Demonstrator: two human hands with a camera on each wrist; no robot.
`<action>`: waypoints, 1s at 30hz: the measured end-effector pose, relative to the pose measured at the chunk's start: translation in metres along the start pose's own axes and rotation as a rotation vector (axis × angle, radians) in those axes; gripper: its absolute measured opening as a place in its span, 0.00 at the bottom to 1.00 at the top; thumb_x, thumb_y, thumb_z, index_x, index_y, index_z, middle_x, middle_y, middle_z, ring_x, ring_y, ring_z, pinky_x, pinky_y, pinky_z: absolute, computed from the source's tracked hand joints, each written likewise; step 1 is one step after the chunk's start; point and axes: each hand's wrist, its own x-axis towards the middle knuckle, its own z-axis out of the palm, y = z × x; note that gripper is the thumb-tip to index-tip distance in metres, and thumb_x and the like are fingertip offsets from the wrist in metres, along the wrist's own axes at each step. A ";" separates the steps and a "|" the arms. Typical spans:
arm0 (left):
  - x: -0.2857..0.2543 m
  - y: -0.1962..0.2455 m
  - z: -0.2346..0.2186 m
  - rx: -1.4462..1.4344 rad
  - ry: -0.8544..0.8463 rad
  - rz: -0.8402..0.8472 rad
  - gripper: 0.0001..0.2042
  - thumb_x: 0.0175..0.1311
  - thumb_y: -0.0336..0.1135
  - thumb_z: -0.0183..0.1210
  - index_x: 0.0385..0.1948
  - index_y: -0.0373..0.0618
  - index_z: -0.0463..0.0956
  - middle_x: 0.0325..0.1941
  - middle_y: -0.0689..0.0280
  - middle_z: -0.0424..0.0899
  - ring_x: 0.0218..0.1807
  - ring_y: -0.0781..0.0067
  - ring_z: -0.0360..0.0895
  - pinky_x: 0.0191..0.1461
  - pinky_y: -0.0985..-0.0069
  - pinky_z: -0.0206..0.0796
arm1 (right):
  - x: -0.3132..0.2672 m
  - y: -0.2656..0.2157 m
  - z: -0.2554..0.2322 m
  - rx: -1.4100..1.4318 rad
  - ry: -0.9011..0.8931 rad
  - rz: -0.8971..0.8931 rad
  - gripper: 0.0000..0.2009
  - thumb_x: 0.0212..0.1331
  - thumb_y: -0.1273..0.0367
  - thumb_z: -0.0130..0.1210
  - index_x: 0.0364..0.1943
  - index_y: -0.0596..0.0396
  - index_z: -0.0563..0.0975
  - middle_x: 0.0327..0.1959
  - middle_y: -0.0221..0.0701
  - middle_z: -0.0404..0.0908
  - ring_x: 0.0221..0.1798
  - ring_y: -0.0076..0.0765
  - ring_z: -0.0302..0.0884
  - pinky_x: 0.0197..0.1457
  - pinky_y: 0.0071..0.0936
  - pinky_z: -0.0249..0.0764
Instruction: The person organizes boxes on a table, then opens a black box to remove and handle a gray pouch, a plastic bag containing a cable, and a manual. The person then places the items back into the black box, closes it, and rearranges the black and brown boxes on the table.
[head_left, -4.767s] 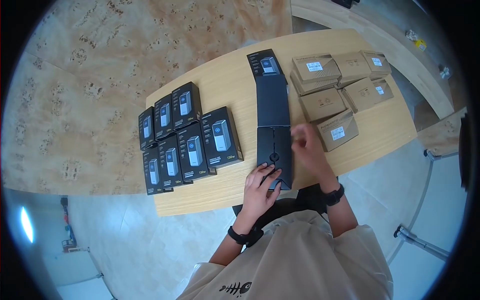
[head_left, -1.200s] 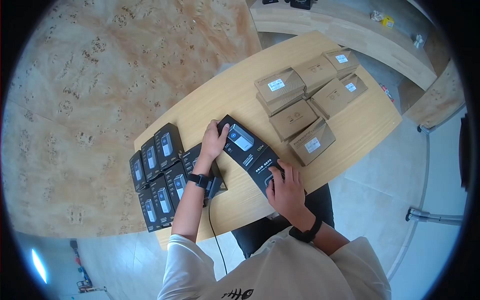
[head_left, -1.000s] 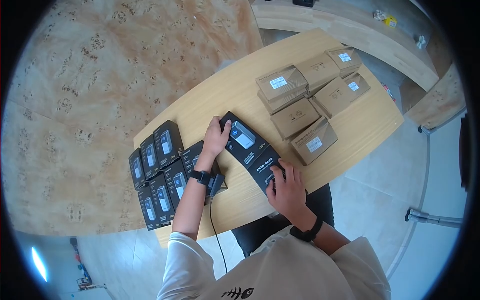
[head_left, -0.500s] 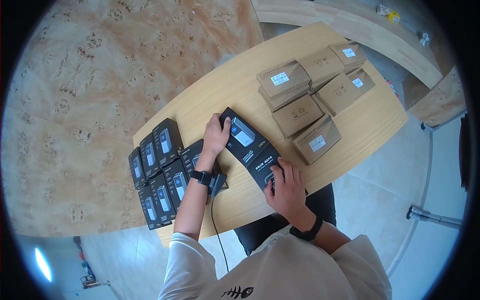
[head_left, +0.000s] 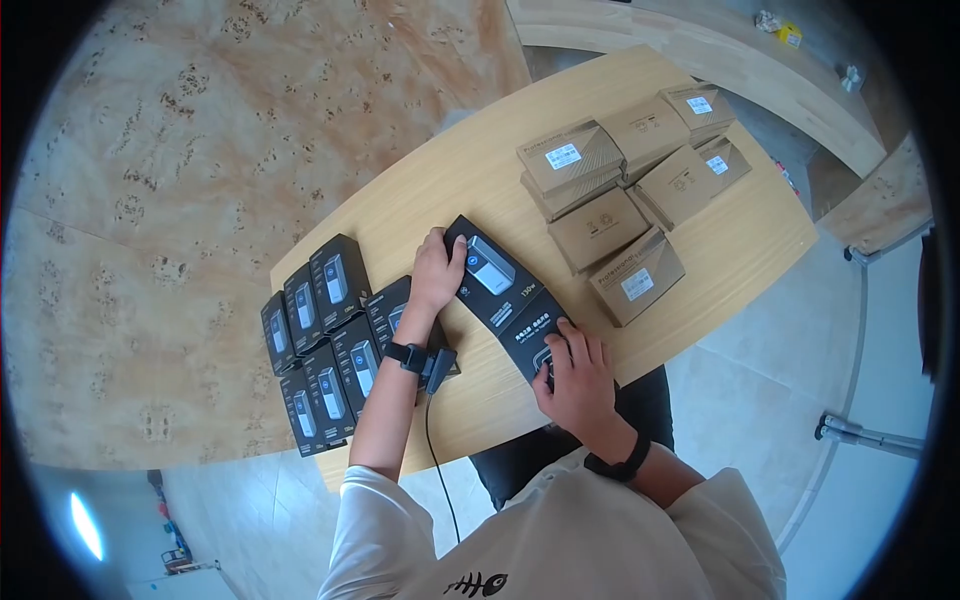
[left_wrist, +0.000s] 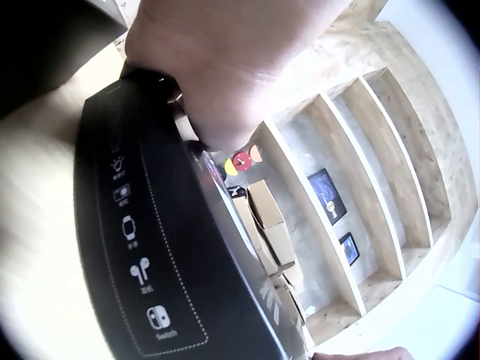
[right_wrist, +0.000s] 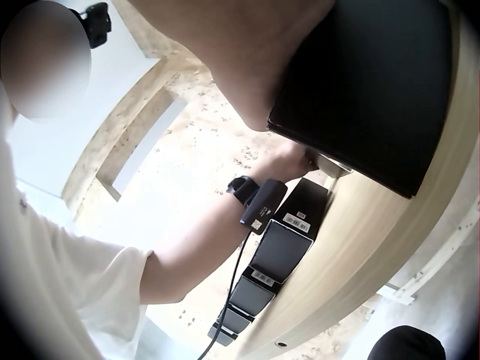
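A black printed charger box (head_left: 490, 275), with a silver device and "130W" on its face, lies slantwise on the table. A black panel with white text (head_left: 530, 335) adjoins its near end. My left hand (head_left: 437, 272) grips the far left edge, thumb on top and fingers down the side. Across the near panel lies my right hand (head_left: 578, 385), fingertips by its right edge and thumb by its left. In the left wrist view the box's side (left_wrist: 150, 247) shows white icons. The right wrist view shows a plain black face (right_wrist: 367, 90) close under the hand.
Two rows of similar black boxes (head_left: 335, 275) stand at the table's left, one partly under my left forearm. Brown cardboard boxes (head_left: 595, 225) are stacked to the right. A black cable (head_left: 437, 450) hangs from the left wrist device. The wooden table (head_left: 440, 180) has a curved edge.
Seconds ago a black box lay unfolded with its dark inside showing. Now a printed face is up, my left hand has moved to the far end, and my right onto the near panel. Lately both stay still.
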 end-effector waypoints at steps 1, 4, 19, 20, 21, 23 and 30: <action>-0.002 0.000 -0.001 0.001 0.005 0.000 0.21 0.77 0.46 0.55 0.52 0.32 0.74 0.49 0.37 0.83 0.55 0.32 0.79 0.62 0.48 0.69 | -0.004 -0.002 -0.001 0.000 0.007 -0.002 0.22 0.52 0.68 0.62 0.54 0.60 0.79 0.64 0.47 0.77 0.61 0.56 0.77 0.59 0.50 0.75; -0.007 0.002 0.000 0.003 0.002 0.020 0.22 0.77 0.47 0.55 0.52 0.32 0.74 0.50 0.36 0.83 0.55 0.32 0.79 0.62 0.48 0.69 | -0.008 -0.004 -0.002 0.001 0.016 -0.002 0.21 0.52 0.68 0.62 0.52 0.59 0.79 0.63 0.46 0.78 0.61 0.57 0.77 0.59 0.51 0.75; -0.016 0.014 0.001 0.067 -0.080 0.052 0.24 0.76 0.51 0.55 0.52 0.33 0.75 0.50 0.37 0.84 0.57 0.33 0.79 0.64 0.49 0.69 | -0.014 -0.011 -0.008 0.189 0.048 -0.007 0.21 0.56 0.70 0.60 0.54 0.59 0.75 0.66 0.50 0.75 0.66 0.61 0.75 0.65 0.53 0.70; -0.020 0.016 0.003 0.035 -0.100 0.068 0.24 0.76 0.51 0.55 0.53 0.33 0.75 0.49 0.37 0.84 0.57 0.33 0.79 0.64 0.49 0.69 | -0.012 -0.012 -0.007 0.210 0.107 -0.036 0.21 0.57 0.71 0.60 0.56 0.59 0.74 0.66 0.51 0.74 0.66 0.62 0.75 0.66 0.54 0.69; -0.024 0.019 0.004 0.005 -0.120 0.083 0.24 0.76 0.51 0.55 0.54 0.33 0.75 0.49 0.37 0.84 0.57 0.33 0.79 0.63 0.48 0.69 | -0.010 -0.013 -0.006 0.217 0.104 -0.037 0.21 0.57 0.71 0.60 0.56 0.59 0.74 0.66 0.51 0.74 0.66 0.62 0.75 0.66 0.54 0.69; -0.031 0.027 0.010 0.026 -0.143 0.096 0.24 0.77 0.50 0.55 0.57 0.34 0.75 0.50 0.39 0.84 0.58 0.34 0.79 0.64 0.49 0.69 | -0.001 -0.015 -0.003 0.267 0.190 -0.108 0.21 0.57 0.69 0.59 0.56 0.57 0.75 0.68 0.50 0.72 0.71 0.64 0.72 0.69 0.57 0.69; -0.053 0.041 0.018 0.069 -0.072 0.101 0.26 0.78 0.50 0.54 0.61 0.32 0.74 0.55 0.38 0.83 0.60 0.34 0.78 0.66 0.50 0.68 | 0.023 -0.012 0.028 0.346 0.314 -0.254 0.18 0.57 0.70 0.58 0.54 0.53 0.76 0.65 0.45 0.73 0.69 0.59 0.73 0.70 0.58 0.69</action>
